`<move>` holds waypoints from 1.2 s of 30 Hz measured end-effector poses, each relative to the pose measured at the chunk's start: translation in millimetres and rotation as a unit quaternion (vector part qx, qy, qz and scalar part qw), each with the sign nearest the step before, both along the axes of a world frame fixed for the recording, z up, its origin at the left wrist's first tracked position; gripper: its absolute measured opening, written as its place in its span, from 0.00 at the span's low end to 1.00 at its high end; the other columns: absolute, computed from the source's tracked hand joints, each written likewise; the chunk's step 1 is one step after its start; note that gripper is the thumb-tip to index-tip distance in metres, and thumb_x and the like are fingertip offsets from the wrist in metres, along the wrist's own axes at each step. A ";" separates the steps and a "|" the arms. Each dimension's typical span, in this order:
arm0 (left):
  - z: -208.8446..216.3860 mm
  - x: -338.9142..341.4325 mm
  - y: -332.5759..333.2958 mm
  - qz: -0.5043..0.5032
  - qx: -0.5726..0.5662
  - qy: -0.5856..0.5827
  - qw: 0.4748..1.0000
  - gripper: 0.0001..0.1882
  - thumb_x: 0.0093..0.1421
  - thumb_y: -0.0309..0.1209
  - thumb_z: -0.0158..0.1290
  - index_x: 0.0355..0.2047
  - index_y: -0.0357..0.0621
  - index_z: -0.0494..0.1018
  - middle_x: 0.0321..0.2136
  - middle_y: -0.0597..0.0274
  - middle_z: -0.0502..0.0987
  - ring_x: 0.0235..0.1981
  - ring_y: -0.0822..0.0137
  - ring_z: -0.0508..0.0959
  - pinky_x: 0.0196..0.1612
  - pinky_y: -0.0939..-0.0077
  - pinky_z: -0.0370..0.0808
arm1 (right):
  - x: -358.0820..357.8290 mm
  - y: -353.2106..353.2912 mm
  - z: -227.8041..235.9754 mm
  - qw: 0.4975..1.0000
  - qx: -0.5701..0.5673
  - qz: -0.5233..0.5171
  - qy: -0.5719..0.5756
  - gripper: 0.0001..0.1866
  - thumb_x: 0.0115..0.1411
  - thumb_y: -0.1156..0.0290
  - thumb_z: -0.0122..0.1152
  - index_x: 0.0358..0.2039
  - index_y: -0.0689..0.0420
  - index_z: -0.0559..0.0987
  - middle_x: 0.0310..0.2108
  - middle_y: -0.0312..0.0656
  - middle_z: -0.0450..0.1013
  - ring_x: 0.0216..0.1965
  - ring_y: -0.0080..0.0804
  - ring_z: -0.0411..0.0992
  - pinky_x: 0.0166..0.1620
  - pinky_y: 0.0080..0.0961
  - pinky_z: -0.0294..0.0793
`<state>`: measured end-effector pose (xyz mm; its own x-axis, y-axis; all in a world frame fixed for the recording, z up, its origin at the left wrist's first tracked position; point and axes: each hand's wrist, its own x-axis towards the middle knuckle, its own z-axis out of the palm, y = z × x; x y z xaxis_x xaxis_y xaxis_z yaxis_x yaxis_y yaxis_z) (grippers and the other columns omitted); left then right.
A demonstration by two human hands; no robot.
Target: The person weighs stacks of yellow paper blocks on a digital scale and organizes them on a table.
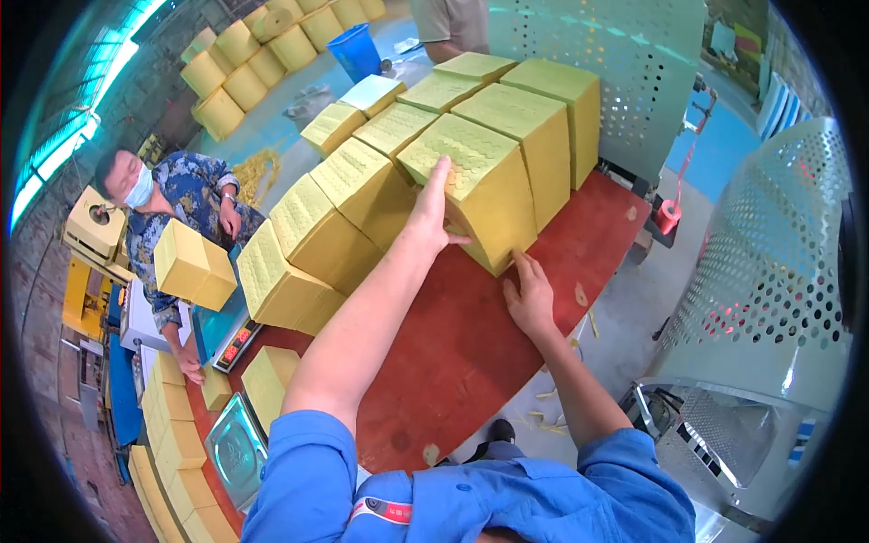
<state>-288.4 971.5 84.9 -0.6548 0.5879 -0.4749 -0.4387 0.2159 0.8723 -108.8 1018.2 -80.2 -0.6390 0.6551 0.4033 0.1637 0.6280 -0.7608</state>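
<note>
A tall stack of yellow paper (493, 213) with a wavy-patterned top stands at the near end of a row on the red table (425, 362). My left hand (433, 213) lies against its left side, fingers stretched upward and thumb pointing across the near face. Down at the stack's lower near corner, my right hand (532, 294) touches it with extended fingers, the thumb held apart. Neither hand wraps around the stack. Other yellow paper stacks (303, 217) stand close on the left, several in a row running toward me.
Across the table, a masked co-worker (181, 199) has one hand by a small yellow block (215, 387). A scale (233, 339) carries a yellow stack; a metal pan (237, 448) sits nearer. Perforated metal guards (769, 271) flank the right. Another person (450, 27) stands behind.
</note>
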 end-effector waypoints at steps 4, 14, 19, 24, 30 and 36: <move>-0.7 13.1 -19.7 0.005 0.068 -0.039 0.997 0.56 0.51 0.72 0.46 0.69 0.52 0.40 0.66 0.38 0.44 0.67 0.39 0.47 0.57 0.24 0.53 | 1.5 0.4 -1.3 1.000 0.014 -0.013 0.015 0.25 0.53 0.77 0.58 0.54 0.61 0.70 0.52 0.53 0.69 0.52 0.50 0.69 0.54 0.37 0.71; -14.8 89.0 -250.6 -0.275 0.073 -0.012 0.958 0.35 0.63 0.48 0.52 0.64 0.42 0.58 0.58 0.52 0.67 0.54 0.61 0.71 0.52 0.62 0.73 | 11.7 21.2 -32.9 0.982 -0.159 0.021 0.101 0.13 0.63 0.79 0.49 0.47 0.69 0.74 0.46 0.52 0.73 0.48 0.40 0.72 0.55 0.33 0.71; -16.1 109.6 -449.8 -0.126 0.112 0.021 0.985 0.24 0.66 0.46 0.46 0.52 0.40 0.73 0.51 0.58 0.75 0.54 0.64 0.72 0.55 0.66 0.71 | -5.1 -19.1 -29.0 0.970 -0.202 0.035 0.132 0.13 0.61 0.81 0.44 0.44 0.65 0.75 0.39 0.42 0.72 0.37 0.29 0.69 0.40 0.25 0.71; -13.1 164.2 -645.7 0.088 0.148 0.050 0.984 0.24 0.67 0.43 0.45 0.50 0.34 0.73 0.52 0.49 0.74 0.56 0.59 0.73 0.55 0.62 0.71 | -21.4 -266.4 84.4 0.926 -0.156 0.309 0.151 0.10 0.55 0.82 0.44 0.30 0.63 0.76 0.29 0.39 0.72 0.31 0.26 0.68 0.36 0.22 0.69; -13.8 189.0 -866.1 0.276 0.053 0.110 0.954 0.28 0.64 0.48 0.49 0.53 0.35 0.70 0.52 0.48 0.74 0.54 0.60 0.74 0.54 0.62 0.72 | 44.9 -550.5 91.8 0.662 -0.253 0.703 -0.057 0.15 0.53 0.86 0.49 0.40 0.63 0.78 0.37 0.45 0.76 0.38 0.33 0.76 0.42 0.28 0.75; -41.0 114.5 -1041.5 0.446 -0.191 0.192 0.853 0.29 0.60 0.51 0.52 0.51 0.38 0.71 0.47 0.52 0.77 0.47 0.63 0.77 0.47 0.65 0.74 | 85.7 -764.6 9.9 0.529 -0.281 0.765 -0.237 0.19 0.60 0.77 0.57 0.52 0.61 0.73 0.40 0.47 0.76 0.43 0.34 0.76 0.46 0.29 0.75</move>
